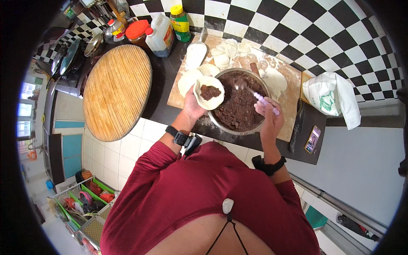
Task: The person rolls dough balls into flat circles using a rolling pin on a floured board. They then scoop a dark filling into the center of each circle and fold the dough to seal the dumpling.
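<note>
A round dough wrapper [200, 101] with a heap of dark brown filling [210, 92] rests in my left hand [193, 106], left of a metal bowl [223, 128]. My right hand [272, 118] grips the lilac beaded handle of a spoon [266, 102], whose metal end is over the dark filling mass [237, 105] in the bowl. Flat dough rounds [188, 81] lie on the floured wooden board [178, 98] behind my left hand. More dough rounds [228, 49] are piled at the back of the board. Behind the bowl, one end of a wooden rolling pin [254, 67] shows.
A round slatted tray [118, 92] overhangs the counter's front edge at left. A flour scoop [195, 54], a plastic jug [160, 36], a red-lidded jar [137, 32] and a yellow-capped bottle [180, 25] line the back. Rightward are a white plastic bag [328, 94] and a phone [312, 139].
</note>
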`<state>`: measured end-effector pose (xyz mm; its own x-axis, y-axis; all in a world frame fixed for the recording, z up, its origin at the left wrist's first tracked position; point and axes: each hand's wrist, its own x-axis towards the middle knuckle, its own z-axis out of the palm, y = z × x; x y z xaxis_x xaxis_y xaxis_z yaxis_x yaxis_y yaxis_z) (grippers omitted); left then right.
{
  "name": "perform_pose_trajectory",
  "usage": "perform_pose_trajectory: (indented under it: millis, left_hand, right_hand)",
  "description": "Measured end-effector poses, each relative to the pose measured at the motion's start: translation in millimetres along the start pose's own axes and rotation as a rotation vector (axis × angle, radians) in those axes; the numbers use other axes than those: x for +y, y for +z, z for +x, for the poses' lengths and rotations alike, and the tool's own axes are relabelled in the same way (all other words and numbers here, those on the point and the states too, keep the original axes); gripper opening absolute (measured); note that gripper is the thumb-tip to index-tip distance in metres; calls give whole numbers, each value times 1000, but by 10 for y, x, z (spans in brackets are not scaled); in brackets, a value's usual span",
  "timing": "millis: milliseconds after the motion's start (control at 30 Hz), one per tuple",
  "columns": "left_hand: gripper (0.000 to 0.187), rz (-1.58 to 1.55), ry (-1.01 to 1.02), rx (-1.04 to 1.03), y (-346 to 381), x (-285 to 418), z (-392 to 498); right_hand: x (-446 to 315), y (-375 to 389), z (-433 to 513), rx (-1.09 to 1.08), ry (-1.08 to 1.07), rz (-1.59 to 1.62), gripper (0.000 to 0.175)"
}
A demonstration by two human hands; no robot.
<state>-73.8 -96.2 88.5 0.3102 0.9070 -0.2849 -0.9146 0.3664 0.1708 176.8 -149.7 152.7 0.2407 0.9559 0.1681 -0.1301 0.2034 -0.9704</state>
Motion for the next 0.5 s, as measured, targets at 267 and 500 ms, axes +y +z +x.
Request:
perform_pose_trajectory:
  millis: [267, 500]
  left_hand:
    - [52, 140, 57, 178, -254, 148, -234]
    - [53, 111, 37, 159, -319, 84, -218]
  right_hand:
    - [231, -144, -81, -274, -66, -714, 21]
    - [424, 209, -124, -404, -134, -687, 14]
